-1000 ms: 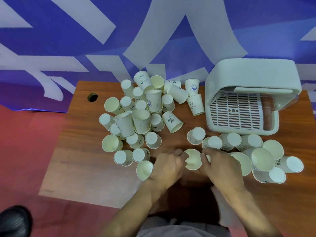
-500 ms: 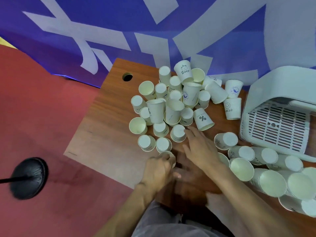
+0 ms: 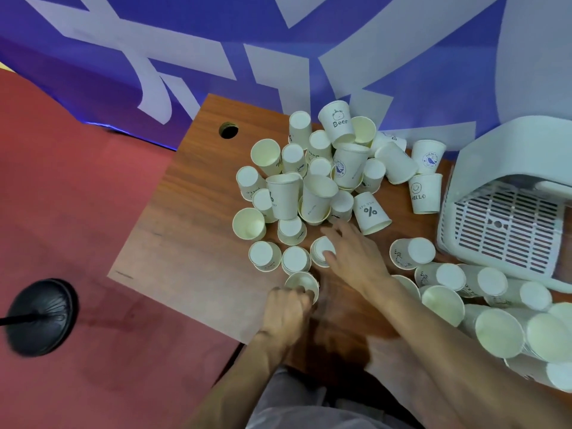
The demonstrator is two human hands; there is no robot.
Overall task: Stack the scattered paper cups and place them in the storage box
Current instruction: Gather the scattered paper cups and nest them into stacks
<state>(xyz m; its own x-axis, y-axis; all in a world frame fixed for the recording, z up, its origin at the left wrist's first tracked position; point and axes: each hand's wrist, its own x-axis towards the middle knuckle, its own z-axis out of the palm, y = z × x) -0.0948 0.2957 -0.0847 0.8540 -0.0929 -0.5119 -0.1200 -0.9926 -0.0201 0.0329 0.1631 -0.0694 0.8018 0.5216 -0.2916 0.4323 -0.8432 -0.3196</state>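
fingers [image 3: 301, 295] of left hand [image 3: 286, 314] clamp a paper cup [image 3: 301, 281]; those of right hand [image 3: 356, 258], spread, rest on upturned cup [image 3: 320, 247].

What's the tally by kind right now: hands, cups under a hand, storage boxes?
Hands: 2 (left hand, right hand)
Cups under a hand: 2 (gripped cup, touched cup)
Storage box: 1
Total: 5

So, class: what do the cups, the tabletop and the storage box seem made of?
Cups: likely paper, matte white, with printed logos. Tabletop: wood-grain pattern, possibly laminate, slight sheen. Storage box: pale moulded plastic, judging by its slotted grille.
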